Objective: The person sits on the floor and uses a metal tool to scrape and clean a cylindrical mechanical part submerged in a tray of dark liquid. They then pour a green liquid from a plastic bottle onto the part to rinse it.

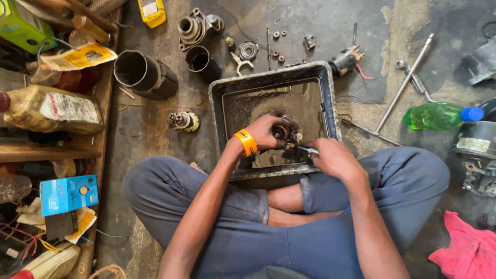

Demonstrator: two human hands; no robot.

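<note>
Over the near edge of the grimy black tray [323,98], I see my left hand [266,132] curled tight around a small round metal part [281,132], fingers wrapped over its top so only its dark face shows. Just beside it, toward my lap, my right hand [333,157] is closed on a slim metal tool [308,150] whose tip touches the part. An orange wristband [246,142] sits on the left wrist. Both hands work low inside the tray, whose front wall stands between them and my crossed legs; dirty liquid lies on its floor beyond the left hand. Past the tray's far rim, well apart from my hands, loose bolts and washers [276,49], a bearing-like ring [248,50] and a small motor with red wire [345,61] lie on the concrete. Out to the left of the left hand sit two dark cylindrical housings [147,75] and a small geared shaft [184,121]. Out to the right of the right hand lie a long socket wrench [405,82], a green plastic bottle [439,114] and, nearer my knee, a pink rag [465,250].
</note>
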